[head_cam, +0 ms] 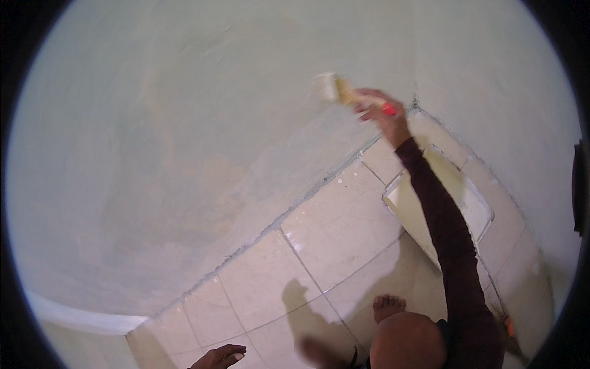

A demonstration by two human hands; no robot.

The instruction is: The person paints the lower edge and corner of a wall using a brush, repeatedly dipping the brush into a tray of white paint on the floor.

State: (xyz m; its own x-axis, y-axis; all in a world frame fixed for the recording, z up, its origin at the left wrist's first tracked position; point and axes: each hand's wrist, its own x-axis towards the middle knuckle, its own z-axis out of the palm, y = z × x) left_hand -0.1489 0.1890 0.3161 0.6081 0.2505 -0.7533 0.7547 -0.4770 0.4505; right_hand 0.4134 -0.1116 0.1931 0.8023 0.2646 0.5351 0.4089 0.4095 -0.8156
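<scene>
My right hand (385,110) is closed around the handle of a wide paint brush (343,90), whose pale bristles are at the plastered wall (207,115). The brush is blurred, so whether the bristles touch the wall cannot be told. A red part of the handle shows at my palm. Low in the picture, my left hand (221,357) is empty with its fingers slightly apart, above the tiled floor. Beneath my right forearm lies a shallow white tray (479,207), partly hidden by the sleeve, with pale liquid, apparently paint, in it.
Large beige floor tiles (341,217) meet the wall along a rough joint. A second wall (498,92) rises at the right, forming a corner. My bare foot (389,306) stands below the tray. An orange-and-brown object (509,325) lies at lower right. White drops dot the floor.
</scene>
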